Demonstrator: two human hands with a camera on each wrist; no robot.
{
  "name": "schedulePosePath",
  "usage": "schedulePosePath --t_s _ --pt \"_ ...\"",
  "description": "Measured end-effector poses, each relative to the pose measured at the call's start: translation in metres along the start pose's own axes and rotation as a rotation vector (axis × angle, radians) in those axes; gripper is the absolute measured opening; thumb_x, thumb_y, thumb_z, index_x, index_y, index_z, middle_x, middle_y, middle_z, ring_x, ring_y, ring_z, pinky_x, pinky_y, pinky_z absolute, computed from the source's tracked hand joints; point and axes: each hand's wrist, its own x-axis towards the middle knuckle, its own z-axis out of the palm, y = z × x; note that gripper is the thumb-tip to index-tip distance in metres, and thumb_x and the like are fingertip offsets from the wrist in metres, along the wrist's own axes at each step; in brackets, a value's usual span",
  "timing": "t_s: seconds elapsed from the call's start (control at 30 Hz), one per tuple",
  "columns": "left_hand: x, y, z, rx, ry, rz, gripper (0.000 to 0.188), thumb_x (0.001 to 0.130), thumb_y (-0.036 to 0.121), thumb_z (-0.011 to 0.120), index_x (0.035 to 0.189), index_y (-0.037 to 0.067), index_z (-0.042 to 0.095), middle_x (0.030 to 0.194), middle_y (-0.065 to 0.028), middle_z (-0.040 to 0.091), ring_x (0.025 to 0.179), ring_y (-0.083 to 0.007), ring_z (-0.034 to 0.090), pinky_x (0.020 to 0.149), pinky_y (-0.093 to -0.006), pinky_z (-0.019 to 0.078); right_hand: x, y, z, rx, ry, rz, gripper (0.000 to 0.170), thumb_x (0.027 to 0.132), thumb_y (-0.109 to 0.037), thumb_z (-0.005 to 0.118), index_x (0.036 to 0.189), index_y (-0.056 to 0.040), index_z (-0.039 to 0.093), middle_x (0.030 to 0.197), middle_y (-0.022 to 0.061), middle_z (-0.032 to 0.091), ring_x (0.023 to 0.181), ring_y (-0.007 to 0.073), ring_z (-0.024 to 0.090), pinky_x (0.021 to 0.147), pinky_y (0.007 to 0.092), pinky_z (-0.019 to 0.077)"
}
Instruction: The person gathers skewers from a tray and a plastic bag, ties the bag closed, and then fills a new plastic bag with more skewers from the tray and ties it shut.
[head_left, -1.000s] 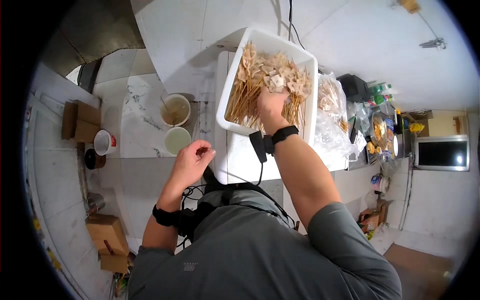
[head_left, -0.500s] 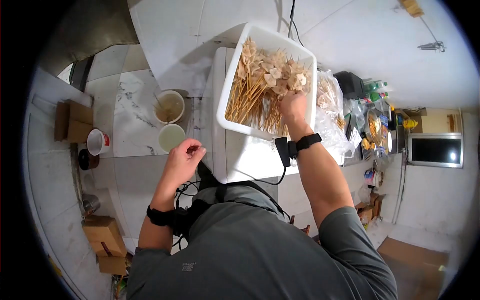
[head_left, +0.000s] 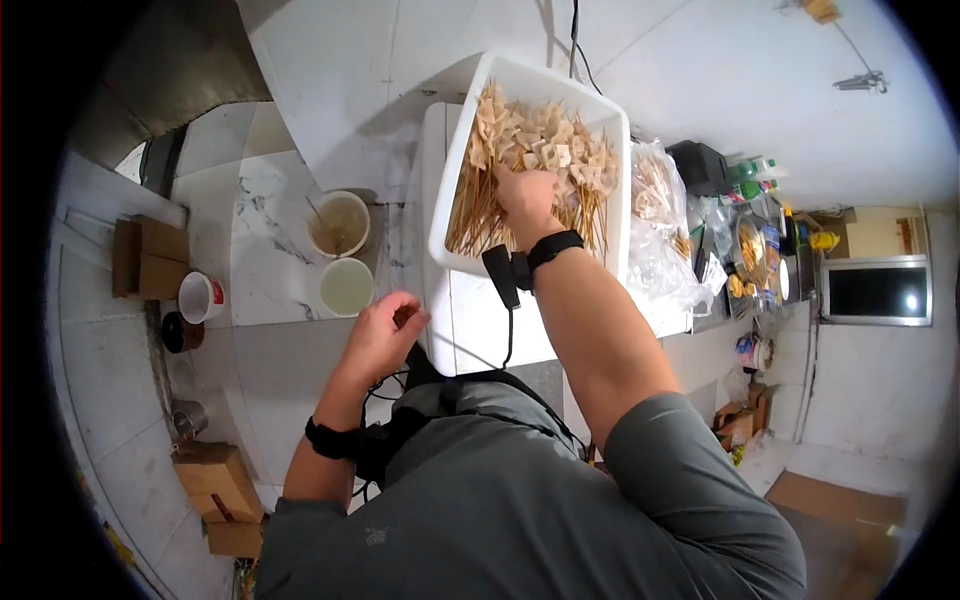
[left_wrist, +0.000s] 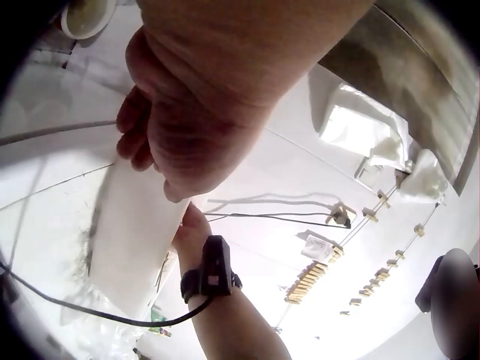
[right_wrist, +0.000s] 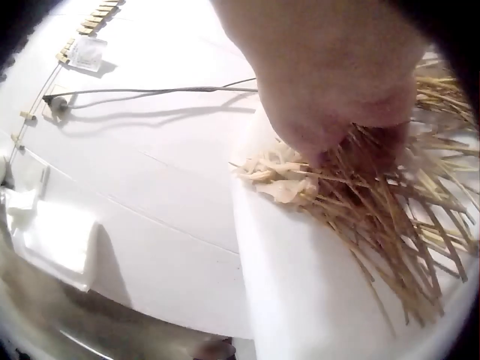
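A white plastic tub (head_left: pixel 621 190) holds many bamboo skewers (right_wrist: pixel 390 225) with pale, thin food pieces (head_left: pixel 550 125) threaded at their far ends. My right hand (head_left: pixel 527 193) reaches into the tub's left part, its fingers curled round a bunch of the sticks just below the food. In the right wrist view the fingertips are partly hidden among the sticks. My left hand (head_left: pixel 383 338) hangs in the air left of the tub, fingers loosely curled and holding nothing. The left wrist view shows that hand (left_wrist: pixel 187 120) close up, the tub's outer wall beyond it.
Under the tub is a white tabletop (head_left: pixel 500 335). A clear plastic bag (head_left: pixel 655 265) with more skewers lies to the right. On the left stand a bucket of brownish liquid (head_left: pixel 338 226) and a pale green container (head_left: pixel 347 287). A black cable (left_wrist: pixel 112 316) hangs from the right wrist camera.
My right hand moved from the tub's middle to its right side, then back across to the left part. The left hand has stayed nearly in place, loosely curled.
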Motion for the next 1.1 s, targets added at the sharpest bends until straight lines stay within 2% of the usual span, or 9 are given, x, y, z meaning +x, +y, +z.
schedulePosePath --t_s 0.13,0.17,0.2,0.27,0.3,0.4,0.53,0.87,1.1 --pt "-0.006 -0.011 -0.003 0.002 0.018 -0.016 0.025 0.088 0.021 0.068 0.099 -0.001 0.063 0.082 -0.0113 0.067 0.075 -0.0183 0.063 0.071 -0.0317 0.0505 0.014 0.013 0.0 0.158 -0.031 -0.037 0.042 0.079 -0.026 0.075 0.1 0.007 0.062 0.089 0.0172 0.068 0.087 0.027 0.066 0.08 0.0388 0.05" --pt "-0.006 -0.02 -0.002 -0.018 0.043 -0.001 0.026 0.088 0.021 0.068 0.1 -0.001 0.063 0.083 -0.0111 0.067 0.075 -0.0183 0.063 0.071 -0.0316 0.0505 0.07 0.077 0.037 -0.515 0.095 -0.553 0.027 0.084 -0.019 0.068 0.096 0.0038 0.061 0.079 0.0152 0.067 0.078 0.0242 0.064 0.071 0.0369 0.0486" --pt "-0.007 -0.026 -0.001 -0.039 0.068 0.015 0.027 0.087 0.021 0.068 0.1 -0.002 0.063 0.083 -0.0109 0.067 0.076 -0.0182 0.063 0.072 -0.0315 0.0506 0.065 0.068 0.026 -0.519 0.091 -0.557 0.027 0.084 -0.019 0.068 0.096 0.0038 0.061 0.079 0.0152 0.067 0.078 0.0242 0.064 0.071 0.0369 0.0486" --pt "-0.009 -0.024 -0.004 -0.043 0.068 0.006 0.027 0.087 0.022 0.068 0.1 -0.002 0.063 0.083 -0.0107 0.067 0.076 -0.0182 0.063 0.072 -0.0313 0.0506 0.036 0.032 -0.008 0.099 -0.08 -0.017 0.038 0.086 -0.014 0.062 0.114 0.0069 0.047 0.111 0.0285 0.062 0.103 0.0401 0.062 0.087 0.0415 0.0488" --pt "-0.01 -0.023 -0.005 -0.045 0.072 0.002 0.028 0.087 0.022 0.068 0.1 -0.002 0.063 0.083 -0.0105 0.067 0.076 -0.0182 0.063 0.072 -0.0311 0.0506 0.03 0.029 -0.015 0.082 -0.064 0.007 0.036 0.087 -0.012 0.059 0.114 0.0067 0.045 0.109 0.0291 0.061 0.1 0.0407 0.062 0.087 0.0426 0.0486" --pt "-0.01 -0.02 -0.009 -0.049 0.077 0.008 0.028 0.087 0.022 0.069 0.1 -0.002 0.063 0.084 -0.0106 0.067 0.077 -0.0183 0.063 0.072 -0.0309 0.0505 -0.031 -0.023 -0.062 0.027 0.045 -0.082 0.037 0.088 -0.013 0.057 0.116 0.0065 0.043 0.108 0.0306 0.061 0.101 0.0424 0.061 0.088 0.0444 0.0481" --pt "-0.007 -0.016 -0.009 -0.02 0.059 0.029 0.028 0.087 0.022 0.068 0.1 -0.002 0.063 0.084 -0.0105 0.067 0.076 -0.0187 0.063 0.071 -0.0308 0.0504 -0.019 0.009 -0.048 -0.043 0.025 -0.359 0.041 0.09 -0.015 0.056 0.12 0.0069 0.039 0.109 0.0316 0.061 0.103 0.046 0.06 0.091 0.0475 0.046" --pt "-0.001 0.003 0.0 0.032 -0.011 0.013 0.027 0.086 0.022 0.068 0.099 -0.001 0.063 0.082 -0.0115 0.067 0.072 -0.0198 0.063 0.068 -0.0321 0.0502 -0.047 -0.018 -0.032 -0.133 -0.176 -0.24 0.075 0.074 -0.02 0.081 0.122 0.011 0.032 0.114 0.032 0.058 0.109 0.0423 0.058 0.097 0.0414 0.0452" --pt "-0.006 -0.013 0.001 -0.03 0.057 0.055 0.026 0.086 0.021 0.068 0.098 -0.002 0.063 0.082 -0.0111 0.067 0.072 -0.0198 0.062 0.068 -0.0325 0.0501 -0.042 -0.019 -0.042 -0.089 -0.133 -0.209 0.061 0.076 -0.007 0.066 0.124 0.0048 0.031 0.109 0.0338 0.059 0.105 0.0467 0.059 0.093 0.0452 0.0471"
